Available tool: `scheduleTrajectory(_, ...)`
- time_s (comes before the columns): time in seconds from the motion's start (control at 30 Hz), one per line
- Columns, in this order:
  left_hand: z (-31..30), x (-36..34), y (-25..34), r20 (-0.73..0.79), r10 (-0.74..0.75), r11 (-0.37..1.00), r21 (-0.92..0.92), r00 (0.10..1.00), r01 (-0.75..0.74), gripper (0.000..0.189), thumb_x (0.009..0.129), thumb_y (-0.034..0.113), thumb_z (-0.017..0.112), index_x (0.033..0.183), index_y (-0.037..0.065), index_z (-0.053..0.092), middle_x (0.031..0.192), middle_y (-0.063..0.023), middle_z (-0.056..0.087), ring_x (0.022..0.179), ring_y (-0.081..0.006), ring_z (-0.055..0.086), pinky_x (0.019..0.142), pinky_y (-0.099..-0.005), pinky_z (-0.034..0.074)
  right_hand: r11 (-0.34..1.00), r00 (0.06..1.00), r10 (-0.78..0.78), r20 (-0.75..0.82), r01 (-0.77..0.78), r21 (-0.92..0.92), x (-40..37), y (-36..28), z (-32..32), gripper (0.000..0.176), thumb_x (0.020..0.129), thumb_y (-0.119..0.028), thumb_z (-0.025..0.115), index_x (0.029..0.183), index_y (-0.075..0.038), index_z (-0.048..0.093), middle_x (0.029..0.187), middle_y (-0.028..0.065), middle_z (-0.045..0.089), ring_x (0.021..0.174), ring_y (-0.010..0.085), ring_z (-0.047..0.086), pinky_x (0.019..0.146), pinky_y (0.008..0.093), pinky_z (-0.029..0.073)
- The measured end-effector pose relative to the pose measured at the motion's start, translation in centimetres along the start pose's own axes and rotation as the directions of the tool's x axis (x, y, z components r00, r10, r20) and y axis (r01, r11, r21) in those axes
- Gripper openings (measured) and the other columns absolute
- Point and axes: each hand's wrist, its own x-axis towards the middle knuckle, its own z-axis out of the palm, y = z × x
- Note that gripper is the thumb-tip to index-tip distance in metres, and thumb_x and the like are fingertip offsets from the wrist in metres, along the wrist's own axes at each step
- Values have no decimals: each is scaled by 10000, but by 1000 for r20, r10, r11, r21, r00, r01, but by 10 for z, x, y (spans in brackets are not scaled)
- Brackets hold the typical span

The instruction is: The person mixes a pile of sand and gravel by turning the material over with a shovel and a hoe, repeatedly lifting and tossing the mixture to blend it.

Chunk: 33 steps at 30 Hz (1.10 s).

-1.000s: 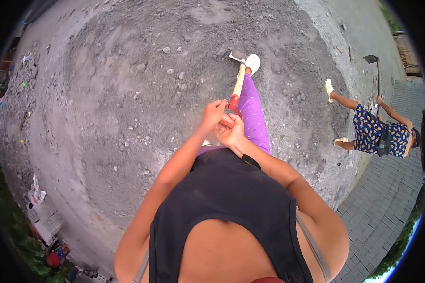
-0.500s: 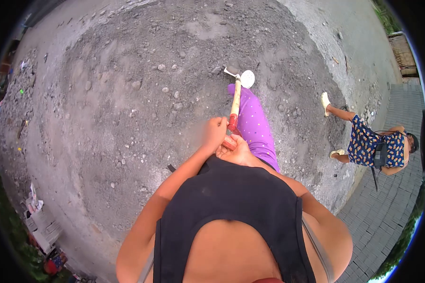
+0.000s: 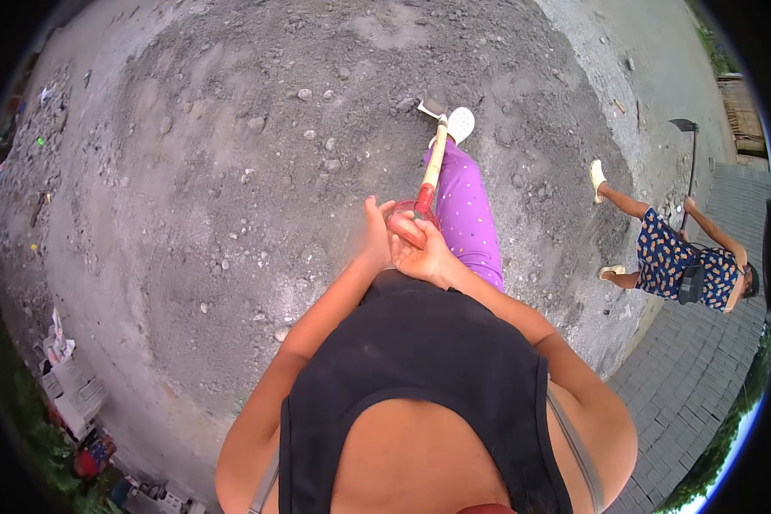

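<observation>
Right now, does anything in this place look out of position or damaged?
One small thing: a bright green scrap at the far left stands out against the grey rubble, perhaps litter, though too small to identify. The shovel in the right hand shows no obvious damage.

The handle (image 3: 425,197) looks like red plastic, smooth and slightly glossy. Its pale shaft (image 3: 437,158) has the look of smooth wood, and the blade (image 3: 433,108) of metal, grey and dull. The ground (image 3: 231,146) is rough, gritty and matt with stone. The trousers (image 3: 467,206) are soft cloth, the top (image 3: 411,351) matt black cloth, the shoe (image 3: 460,126) smooth, perforated plastic. Along the ground's right edge, the paving (image 3: 685,368) is matt grey block.
</observation>
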Motion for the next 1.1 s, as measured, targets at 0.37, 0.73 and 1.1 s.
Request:
scheduleTrajectory(0.37,-19,53,39,31,691,377,837,722,-396,457,858,441,455,946,18,601,647,-122,613,644,-217,606,605,-354,455,980,973,189,-131,-196,-44,29,-8,47,225,846,-334,469,929,-165,593,909,-16,574,810,174,531,700,348,425)
scheduleTrajectory(0.73,-138,79,-38,-303,-28,818,-555,953,-152,840,806,724,145,966,-36,464,639,-145,547,618,-275,544,636,-388,476,811,921,-309,239,386,-439,22,-81,70,149,821,-182,505,765,-60,571,801,85,630,736,207,588,693,336,479)
scheduleTrajectory(1.1,-52,50,34,-686,-80,867,-406,723,-289,747,799,673,285,854,-21,555,714,-163,563,654,-282,566,674,-434,502,713,878,-465,-117,292,-637,146,-287,-5,249,823,-321,519,809,-76,561,827,89,624,748,218,583,679,346,481)
